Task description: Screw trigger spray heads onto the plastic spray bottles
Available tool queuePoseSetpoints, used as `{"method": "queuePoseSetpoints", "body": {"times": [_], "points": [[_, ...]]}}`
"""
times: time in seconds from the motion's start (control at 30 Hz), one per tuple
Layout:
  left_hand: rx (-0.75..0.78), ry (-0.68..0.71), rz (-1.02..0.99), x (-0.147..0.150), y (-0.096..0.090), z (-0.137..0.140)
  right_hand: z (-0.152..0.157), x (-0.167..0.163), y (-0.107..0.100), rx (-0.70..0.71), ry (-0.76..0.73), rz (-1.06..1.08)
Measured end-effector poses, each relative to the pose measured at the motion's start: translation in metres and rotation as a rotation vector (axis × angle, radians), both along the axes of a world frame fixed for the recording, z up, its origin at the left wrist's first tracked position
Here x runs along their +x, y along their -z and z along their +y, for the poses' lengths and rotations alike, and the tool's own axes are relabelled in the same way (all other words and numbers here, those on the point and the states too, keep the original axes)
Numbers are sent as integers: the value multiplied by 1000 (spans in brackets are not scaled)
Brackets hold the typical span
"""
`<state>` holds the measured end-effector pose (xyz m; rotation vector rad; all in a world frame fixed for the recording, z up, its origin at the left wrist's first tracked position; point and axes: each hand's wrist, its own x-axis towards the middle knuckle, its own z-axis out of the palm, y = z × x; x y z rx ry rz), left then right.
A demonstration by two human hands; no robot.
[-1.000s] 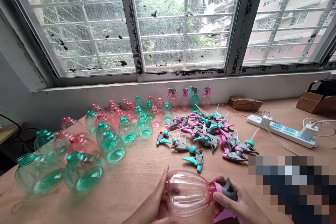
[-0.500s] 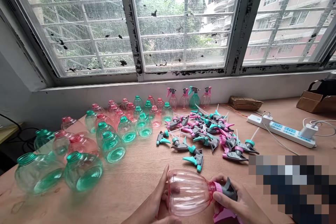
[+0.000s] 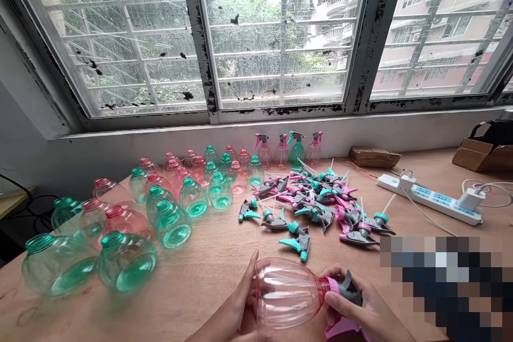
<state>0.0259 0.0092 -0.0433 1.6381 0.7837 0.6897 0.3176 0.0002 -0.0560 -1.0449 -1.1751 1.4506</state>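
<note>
A clear pink spray bottle [image 3: 286, 294] lies sideways between my hands, near the table's front edge. My left hand [image 3: 236, 302] is wrapped round its base, with some fingers hidden behind the plastic. At the neck, my right hand [image 3: 356, 302] grips the grey and pink trigger sprayer [image 3: 333, 286], thumb on the pink collar. The sprayer sits on the bottle's mouth, its pink trigger pointing down. Just beyond the bottle is a loose teal and grey trigger sprayer [image 3: 298, 240], touching neither hand.
Open pink and green bottles [image 3: 172, 224] stand across the left side. A heap of loose trigger sprayers [image 3: 316, 192] lies mid-table. Several bottles with sprayers fitted [image 3: 296, 150] line the wall. To the right are a power strip [image 3: 430, 200], a brown package [image 3: 374, 157] and a cardboard box [image 3: 483, 152].
</note>
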Motion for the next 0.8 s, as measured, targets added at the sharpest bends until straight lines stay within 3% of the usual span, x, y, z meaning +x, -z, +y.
{"method": "queuePoseSetpoints", "body": {"times": [0.33,0.57,0.8], "points": [[17,-15,71,-3,-1,1,-1,0,-1,3,-8,-17],[-19,17,-10,-5,10,4,0,1,-1,1,-19,-13],[1,-6,5,-3,6,4,0,2,-1,6,-34,-23]]}}
